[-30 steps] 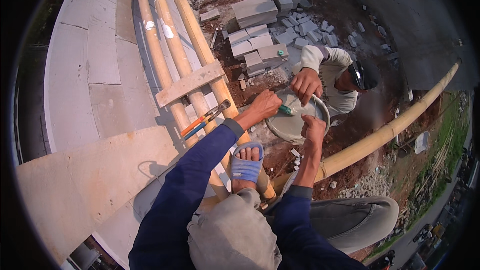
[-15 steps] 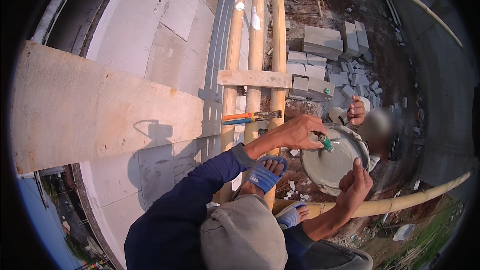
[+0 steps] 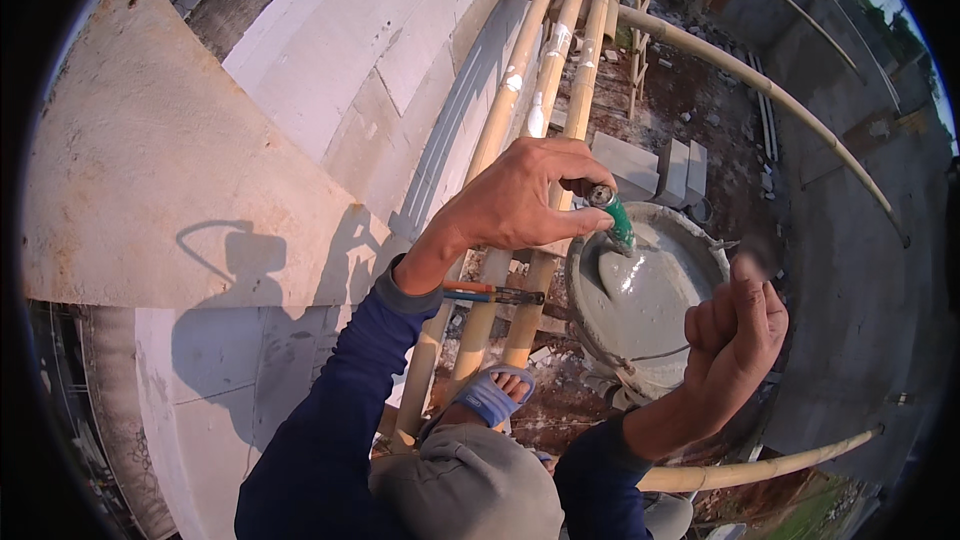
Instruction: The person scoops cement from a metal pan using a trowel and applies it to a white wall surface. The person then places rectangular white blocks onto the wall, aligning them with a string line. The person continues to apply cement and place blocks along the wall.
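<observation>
My left hand point(image 3: 540, 195) grips the green handle of a tool point(image 3: 618, 228), probably a trowel, whose blade lies in wet grey mortar. The round bucket point(image 3: 590, 330) holding that mortar hangs at the right of the bamboo poles point(image 3: 525, 330). My right hand point(image 3: 730, 330) is closed at the bucket's right side, apparently on its thin handle, which is partly hidden by my fingers. A tool with orange and blue handles point(image 3: 480, 290) lies across the poles below my left wrist. My sandalled foot point(image 3: 490, 395) rests on the poles.
A pale board point(image 3: 140, 170) and light block wall point(image 3: 360, 60) run along the left. Stacked blocks point(image 3: 660, 170) lie on dirt below. Curved bamboo poles point(image 3: 790, 115) cross at upper and lower right, beside a grey wall point(image 3: 860, 290). A foot-wide bamboo walkway extends away upward.
My view has swung up along the poles. My left hand has raised the green-handled tool higher. The co-worker's hand at the bucket is no longer visible.
</observation>
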Tool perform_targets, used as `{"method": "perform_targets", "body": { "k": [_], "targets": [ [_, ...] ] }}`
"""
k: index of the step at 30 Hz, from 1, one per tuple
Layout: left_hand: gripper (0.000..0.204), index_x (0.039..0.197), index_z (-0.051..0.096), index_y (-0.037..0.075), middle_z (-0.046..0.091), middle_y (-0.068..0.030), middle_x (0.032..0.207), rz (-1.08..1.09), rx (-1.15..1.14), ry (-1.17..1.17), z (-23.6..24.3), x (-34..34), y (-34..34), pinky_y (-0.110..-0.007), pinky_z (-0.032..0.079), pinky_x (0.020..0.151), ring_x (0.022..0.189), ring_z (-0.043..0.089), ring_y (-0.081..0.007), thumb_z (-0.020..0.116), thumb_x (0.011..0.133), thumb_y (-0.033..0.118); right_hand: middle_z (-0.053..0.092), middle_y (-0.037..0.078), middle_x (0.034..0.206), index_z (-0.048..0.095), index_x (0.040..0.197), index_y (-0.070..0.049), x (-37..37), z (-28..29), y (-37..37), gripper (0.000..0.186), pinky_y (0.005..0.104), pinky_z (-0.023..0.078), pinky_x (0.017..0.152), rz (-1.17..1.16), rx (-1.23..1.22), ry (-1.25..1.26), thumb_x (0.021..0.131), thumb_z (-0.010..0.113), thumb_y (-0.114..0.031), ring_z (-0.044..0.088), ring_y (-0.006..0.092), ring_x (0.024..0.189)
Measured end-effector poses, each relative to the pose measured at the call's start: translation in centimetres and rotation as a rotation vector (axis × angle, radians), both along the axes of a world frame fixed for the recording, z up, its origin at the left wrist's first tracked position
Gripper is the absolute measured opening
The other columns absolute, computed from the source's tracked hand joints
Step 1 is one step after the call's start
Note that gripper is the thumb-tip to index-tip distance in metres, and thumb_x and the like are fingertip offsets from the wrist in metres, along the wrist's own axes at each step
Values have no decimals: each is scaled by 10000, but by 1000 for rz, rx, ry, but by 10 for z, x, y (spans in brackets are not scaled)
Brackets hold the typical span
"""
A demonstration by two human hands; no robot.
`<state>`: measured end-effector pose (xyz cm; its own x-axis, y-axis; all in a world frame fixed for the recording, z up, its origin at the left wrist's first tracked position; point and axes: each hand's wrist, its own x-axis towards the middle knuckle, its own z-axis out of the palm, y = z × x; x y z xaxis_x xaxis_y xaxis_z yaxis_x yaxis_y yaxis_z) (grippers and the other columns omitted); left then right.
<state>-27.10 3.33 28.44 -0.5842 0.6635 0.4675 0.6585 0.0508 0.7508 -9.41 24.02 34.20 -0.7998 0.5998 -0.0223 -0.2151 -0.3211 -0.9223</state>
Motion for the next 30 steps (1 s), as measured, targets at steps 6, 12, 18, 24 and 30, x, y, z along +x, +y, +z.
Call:
{"method": "perform_targets", "body": {
  "k": [6, 12, 18, 24, 30],
  "targets": [
    [354, 1160, 772, -6, 755, -141, 1026, 270, -89, 51, 22, -48, -32, -376, 563, 853, 924, 718, -256, 883, 872, 168, 351, -94, 593, 466, 686, -145, -102, -12, -7, 440, 267, 169, 417, 89, 66, 41, 1030, 740, -127, 237, 14, 458],
    [346, 1182, 761, -18, 745, -150, 1039, 567, -63, 71, -18, -82, -44, -370, 552, 828, 910, 711, -260, 852, 902, 162, 417, -69, 572, 460, 670, -151, -185, -65, -23, 464, 254, 238, 414, 185, 239, -23, 1015, 770, -167, 326, 28, 453],
    [363, 1188, 758, -44, 743, -202, 1069, 715, -30, -44, -57, -85, -42, -430, 573, 857, 940, 728, -343, 846, 912, 175, 400, -69, 576, 517, 689, -132, -223, -93, -30, 407, 270, 214, 418, 208, 251, -76, 1009, 766, -168, 299, 35, 449],
    [365, 1189, 765, -40, 735, -170, 1012, 759, 3, 26, -76, -87, -47, -428, 578, 818, 908, 730, -302, 847, 921, 194, 348, -67, 589, 526, 688, -108, -236, -84, -51, 373, 293, 200, 451, 198, 133, -139, 997, 734, -131, 276, 52, 470],
    [304, 1176, 785, 14, 739, -114, 1003, 756, -18, -23, -75, -84, -39, -356, 554, 833, 885, 687, -219, 835, 929, 184, 444, -7, 585, 584, 722, -14, -249, -89, -58, 293, 307, 277, 450, 95, -70, 5, 977, 693, -111, 360, 87, 466]
  ]
}}
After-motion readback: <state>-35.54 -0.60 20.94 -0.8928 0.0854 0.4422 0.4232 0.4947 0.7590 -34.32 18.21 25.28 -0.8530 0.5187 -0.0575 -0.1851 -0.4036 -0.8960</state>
